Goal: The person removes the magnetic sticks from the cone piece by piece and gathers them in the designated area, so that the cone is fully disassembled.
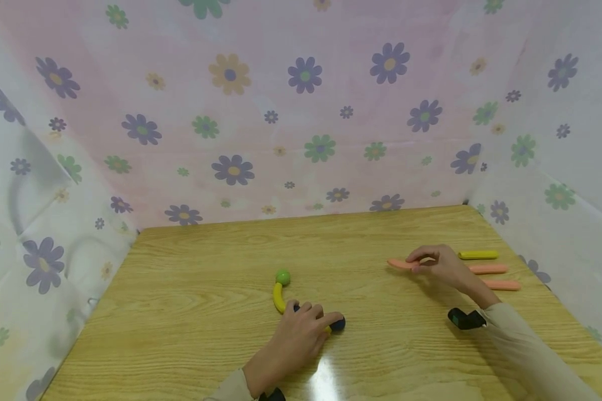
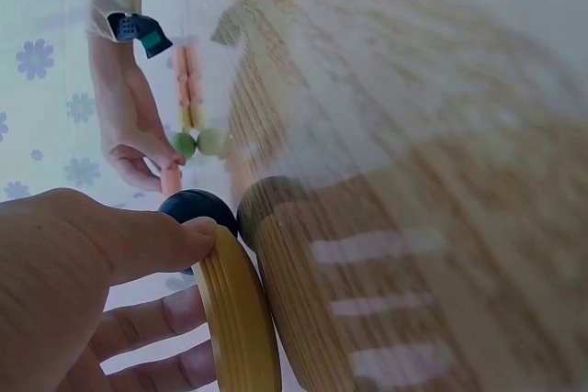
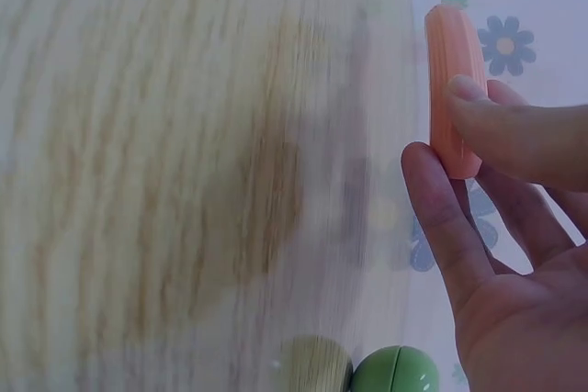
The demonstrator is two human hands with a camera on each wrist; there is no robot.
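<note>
My left hand (image 1: pixel 301 328) grips a yellow curved rod (image 2: pixel 234 309) low over the table, thumb on one side and fingers on the other. A dark blue ball (image 1: pixel 338 323) sits at that rod's end, by the thumb tip. Beyond the knuckles another yellow curved rod (image 1: pixel 278 298) runs out to a green ball (image 1: pixel 283 277); the hand hides where these parts meet. Off to the right, my right hand (image 1: pixel 443 267) pinches a salmon-coloured curved rod (image 3: pixel 455 89) between thumb and fingers, held up above the tabletop.
At the table's right side lie a straight yellow rod (image 1: pixel 478 254) and two straight salmon rods (image 1: pixel 489 268), side by side. A green ball (image 3: pixel 395 369) shows low in the right wrist view. Flower-patterned curtains (image 1: pixel 301 122) enclose the wooden table (image 1: pixel 205 267) at back and sides.
</note>
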